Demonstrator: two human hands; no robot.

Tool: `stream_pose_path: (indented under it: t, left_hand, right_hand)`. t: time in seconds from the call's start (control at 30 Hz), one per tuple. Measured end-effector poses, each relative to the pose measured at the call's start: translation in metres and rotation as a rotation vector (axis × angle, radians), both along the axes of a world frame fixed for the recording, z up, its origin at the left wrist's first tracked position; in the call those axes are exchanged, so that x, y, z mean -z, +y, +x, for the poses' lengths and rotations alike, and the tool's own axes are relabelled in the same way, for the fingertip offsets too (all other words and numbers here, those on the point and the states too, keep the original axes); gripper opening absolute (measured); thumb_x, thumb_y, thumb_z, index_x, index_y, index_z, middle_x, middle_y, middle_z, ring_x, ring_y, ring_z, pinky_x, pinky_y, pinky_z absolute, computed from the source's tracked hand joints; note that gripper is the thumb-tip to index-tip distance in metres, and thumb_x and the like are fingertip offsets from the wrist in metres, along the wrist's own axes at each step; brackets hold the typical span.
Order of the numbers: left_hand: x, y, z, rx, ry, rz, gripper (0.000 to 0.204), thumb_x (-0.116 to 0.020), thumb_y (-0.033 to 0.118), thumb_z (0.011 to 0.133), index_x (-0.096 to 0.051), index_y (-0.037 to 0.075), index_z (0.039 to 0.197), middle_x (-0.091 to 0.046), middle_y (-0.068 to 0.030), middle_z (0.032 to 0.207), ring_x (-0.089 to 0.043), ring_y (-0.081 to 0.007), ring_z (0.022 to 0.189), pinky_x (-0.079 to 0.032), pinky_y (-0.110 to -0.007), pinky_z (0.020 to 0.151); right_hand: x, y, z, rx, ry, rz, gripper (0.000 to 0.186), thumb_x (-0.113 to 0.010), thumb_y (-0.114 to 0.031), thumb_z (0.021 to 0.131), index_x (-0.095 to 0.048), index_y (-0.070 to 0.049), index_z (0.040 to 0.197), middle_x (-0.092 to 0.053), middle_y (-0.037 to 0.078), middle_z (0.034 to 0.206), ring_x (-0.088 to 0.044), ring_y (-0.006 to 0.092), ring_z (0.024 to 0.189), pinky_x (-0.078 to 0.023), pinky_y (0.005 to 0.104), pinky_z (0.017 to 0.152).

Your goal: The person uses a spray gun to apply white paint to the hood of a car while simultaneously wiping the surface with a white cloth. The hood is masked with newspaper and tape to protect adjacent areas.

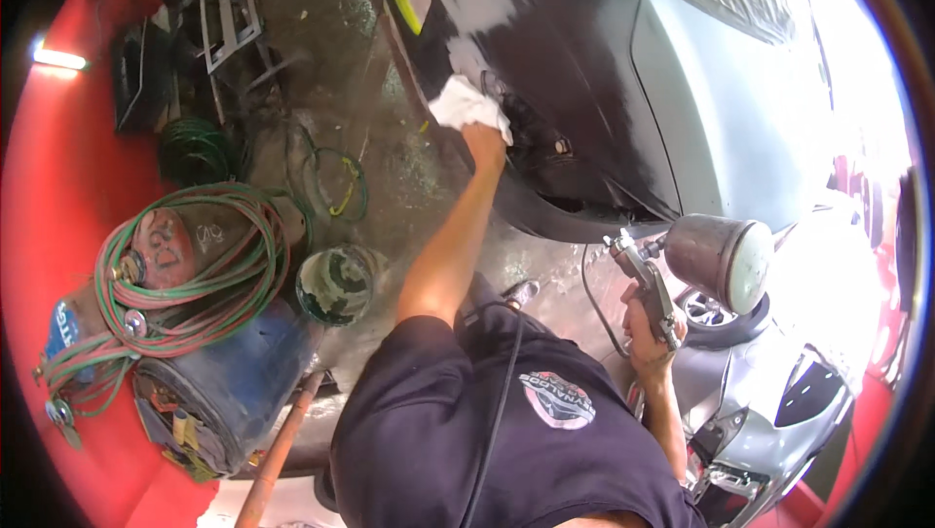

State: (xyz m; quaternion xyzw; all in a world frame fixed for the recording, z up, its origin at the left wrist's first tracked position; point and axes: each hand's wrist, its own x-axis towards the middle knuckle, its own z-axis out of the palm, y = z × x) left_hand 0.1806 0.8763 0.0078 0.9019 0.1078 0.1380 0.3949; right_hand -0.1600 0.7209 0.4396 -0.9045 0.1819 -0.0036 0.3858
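Note:
My left hand [484,146] is closed on a crumpled white cloth [469,107], which lies against the edge of a dark car body panel [575,70]. Pale patches show on that panel near the cloth, and a recess with small fittings lies just right of my hand. My right hand [645,331] grips the handle of a paint spray gun [643,280], held upright beside the car's lower corner. A metal cup [719,257] is attached to the gun. Whether a finger presses the trigger cannot be made out.
Left of me stand gas cylinders [175,245] draped with coiled green and red hoses [263,284], a bucket [335,284] and a dark blue drum [229,382]. Metal frames [229,12] lie farther off. A thin hose [502,401] crosses my shirt. Behind the gun is a silver motorcycle or vehicle [750,382].

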Motion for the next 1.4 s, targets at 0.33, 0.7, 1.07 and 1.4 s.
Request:
stream_pose_path:
  t: [0.33, 0.7, 1.07, 1.4]
  left_hand:
    - [-0.017, 0.095, 0.122, -0.039, -0.019, -0.269, 0.043, -0.045, 0.019, 0.105, -0.049, -0.002, 0.143, -0.049, -0.0221, 0.145, -0.044, -0.0365, 0.135, -0.026, -0.049, 0.118]
    - [-0.003, -0.035, -0.207, -0.051, 0.256, -0.539, 0.030, -0.047, 0.018, 0.105, -0.050, 0.002, 0.130, -0.049, -0.0166, 0.128, -0.047, -0.0310, 0.117, -0.031, -0.045, 0.102]
    - [0.068, 0.121, 0.072, -0.145, -0.017, -0.401, 0.017, -0.048, 0.018, 0.105, -0.050, 0.006, 0.117, -0.049, -0.0110, 0.110, -0.049, -0.0256, 0.099, -0.036, -0.041, 0.086]
    - [0.012, -0.102, -0.277, -0.304, 0.415, -0.824, 0.008, -0.049, 0.017, 0.104, -0.051, 0.010, 0.106, -0.049, -0.0060, 0.094, -0.051, -0.0206, 0.083, -0.040, -0.037, 0.072]
  right_hand:
    - [0.005, 0.017, 0.005, -0.146, 0.006, -0.102, 0.023, -0.071, -0.001, 0.086, -0.072, 0.002, 0.108, -0.070, 0.011, 0.082, -0.067, 0.0221, 0.066, -0.053, 0.0337, 0.066]
    - [0.025, 0.016, 0.010, -0.233, 0.108, -0.089, 0.036, -0.072, 0.003, 0.083, -0.070, 0.005, 0.119, -0.075, 0.017, 0.093, -0.075, 0.0295, 0.081, -0.058, 0.0360, 0.076]
    - [0.078, 0.018, -0.055, -0.174, 0.500, -0.172, 0.053, -0.072, -0.013, 0.094, -0.060, -0.003, 0.144, -0.075, 0.022, 0.113, -0.076, 0.0327, 0.103, -0.059, 0.0397, 0.089]
    - [0.096, 0.024, -0.039, -0.439, 0.569, 0.097, 0.051, -0.067, -0.006, 0.099, -0.054, 0.003, 0.147, -0.069, 0.024, 0.129, -0.069, 0.0309, 0.122, -0.054, 0.0391, 0.101]
